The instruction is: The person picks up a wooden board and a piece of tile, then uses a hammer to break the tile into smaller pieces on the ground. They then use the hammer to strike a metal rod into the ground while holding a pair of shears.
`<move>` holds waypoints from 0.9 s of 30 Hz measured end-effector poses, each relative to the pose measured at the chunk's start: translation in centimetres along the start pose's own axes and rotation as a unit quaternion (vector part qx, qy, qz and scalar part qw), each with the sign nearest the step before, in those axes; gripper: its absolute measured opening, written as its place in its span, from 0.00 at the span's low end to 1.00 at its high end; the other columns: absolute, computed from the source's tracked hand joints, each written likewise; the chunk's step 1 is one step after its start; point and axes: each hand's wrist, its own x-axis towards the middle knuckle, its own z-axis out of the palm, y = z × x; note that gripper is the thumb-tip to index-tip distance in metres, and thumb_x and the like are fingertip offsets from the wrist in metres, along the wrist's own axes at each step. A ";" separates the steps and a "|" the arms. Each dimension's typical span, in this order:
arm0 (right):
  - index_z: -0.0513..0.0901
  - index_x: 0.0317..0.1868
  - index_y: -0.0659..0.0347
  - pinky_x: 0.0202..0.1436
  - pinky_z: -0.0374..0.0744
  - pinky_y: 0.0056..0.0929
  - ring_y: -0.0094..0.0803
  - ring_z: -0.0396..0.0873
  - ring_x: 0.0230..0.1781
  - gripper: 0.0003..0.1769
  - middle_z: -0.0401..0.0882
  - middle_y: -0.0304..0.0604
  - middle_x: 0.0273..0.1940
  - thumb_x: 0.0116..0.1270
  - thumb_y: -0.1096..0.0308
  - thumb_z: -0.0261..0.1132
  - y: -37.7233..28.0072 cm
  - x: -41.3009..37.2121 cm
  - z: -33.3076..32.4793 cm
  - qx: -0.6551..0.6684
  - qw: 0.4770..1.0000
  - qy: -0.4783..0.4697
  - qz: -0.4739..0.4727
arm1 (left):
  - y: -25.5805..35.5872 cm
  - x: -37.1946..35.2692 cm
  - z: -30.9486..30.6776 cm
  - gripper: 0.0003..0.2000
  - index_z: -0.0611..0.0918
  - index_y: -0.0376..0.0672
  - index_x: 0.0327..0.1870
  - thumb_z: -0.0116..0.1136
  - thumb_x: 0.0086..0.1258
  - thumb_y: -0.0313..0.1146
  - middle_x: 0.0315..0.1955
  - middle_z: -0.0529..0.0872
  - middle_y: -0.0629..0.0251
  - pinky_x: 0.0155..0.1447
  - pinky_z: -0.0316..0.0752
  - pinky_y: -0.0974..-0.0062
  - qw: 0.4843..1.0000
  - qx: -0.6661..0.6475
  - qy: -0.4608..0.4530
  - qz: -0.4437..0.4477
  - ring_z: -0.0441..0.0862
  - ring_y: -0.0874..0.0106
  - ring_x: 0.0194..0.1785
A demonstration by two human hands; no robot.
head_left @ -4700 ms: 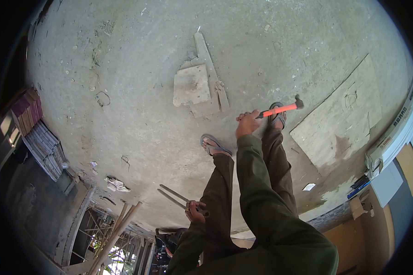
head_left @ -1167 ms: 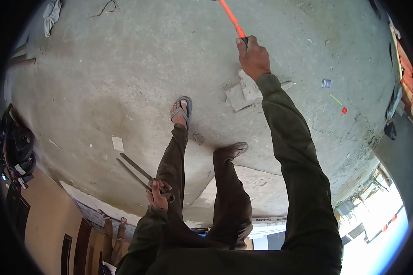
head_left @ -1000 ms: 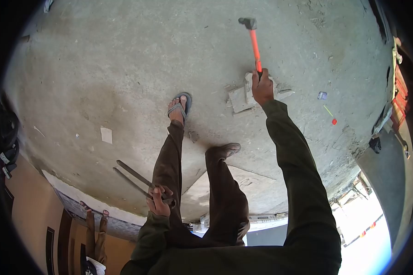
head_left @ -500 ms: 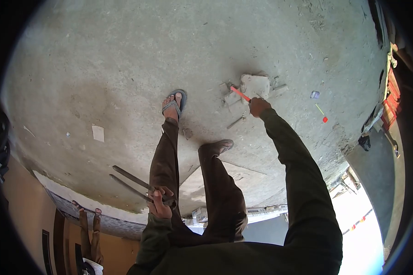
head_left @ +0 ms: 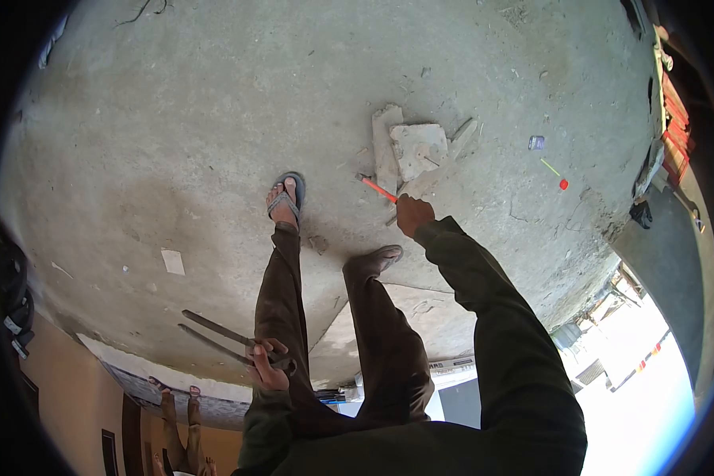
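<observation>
Floor [head_left: 214, 95] is stretching wide, pale slab [head_left: 412, 144] is lying on rubble, left hand [head_left: 270, 373] is grasping the two-pronged tool [head_left: 214, 324] beside the leg [head_left: 280, 293], right hand [head_left: 415, 214] is clenching the hammer [head_left: 381, 190] just beside the slab; low hammer work seems to be going on, any stroke needing steady aim

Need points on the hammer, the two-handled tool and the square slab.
Hammer [head_left: 379, 189]: head view, middle of the orange handle.
Two-handled tool [head_left: 217, 327]: head view, upper of the two long handles.
Square slab [head_left: 411, 146]: head view, bare top face.
</observation>
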 end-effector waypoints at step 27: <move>0.67 0.37 0.64 0.27 0.73 0.51 0.60 0.76 0.25 0.15 0.77 0.61 0.24 0.69 0.58 0.54 15.3 -3.2 4.9 0.256 0.899 0.319 0.155 | -1.5 -1.3 1.8 0.14 0.69 0.40 0.29 0.40 0.74 0.39 0.21 0.72 0.62 0.31 0.65 0.74 0.993 0.109 -0.009 0.049 0.71 0.70 0.24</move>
